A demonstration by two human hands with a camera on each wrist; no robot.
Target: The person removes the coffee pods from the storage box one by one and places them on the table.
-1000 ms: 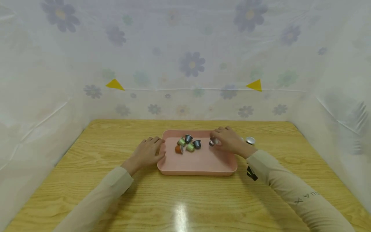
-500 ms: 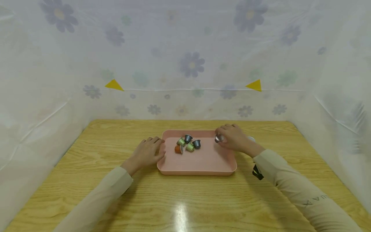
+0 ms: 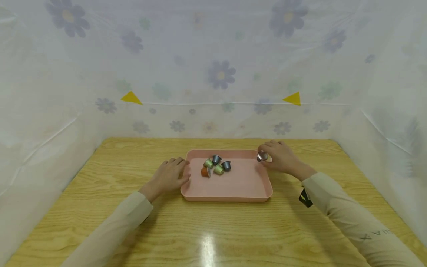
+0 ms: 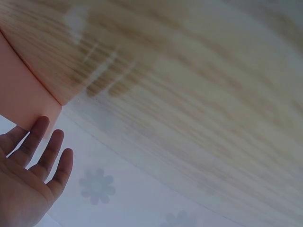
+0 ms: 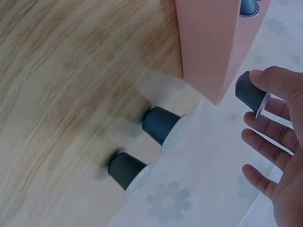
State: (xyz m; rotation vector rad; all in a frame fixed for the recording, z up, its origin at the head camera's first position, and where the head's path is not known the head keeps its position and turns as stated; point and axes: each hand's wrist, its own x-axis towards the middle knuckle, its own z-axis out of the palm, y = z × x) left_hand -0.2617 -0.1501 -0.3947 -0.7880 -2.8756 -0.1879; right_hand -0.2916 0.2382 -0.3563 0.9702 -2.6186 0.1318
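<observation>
My right hand (image 3: 283,157) pinches a dark coffee capsule (image 3: 262,156) between thumb and fingers, silver lid facing up, over the back right corner of the pink tray (image 3: 227,199). In the right wrist view that capsule (image 5: 250,93) is clear of the tray wall. Relaxed fingers of my left hand (image 3: 166,175) rest against the tray's left side. Grouped in the tray's left half are an orange capsule (image 3: 205,172), two green capsules, one (image 3: 218,169) nearer me, and two dark capsules, one (image 3: 226,165) on the right.
Two dark capsules, one nearer (image 5: 161,124) the tray and one farther (image 5: 125,170), stand lid up on the wooden table (image 3: 207,230) to the tray's right. My right hand hides them in the head view. Flower-printed sheeting (image 3: 220,74) encloses the table's back and sides.
Holding the dark capsule, my right hand has moved right and slightly back, from over the tray's inside to its back right corner. My left hand and the other capsules in the tray stay put.
</observation>
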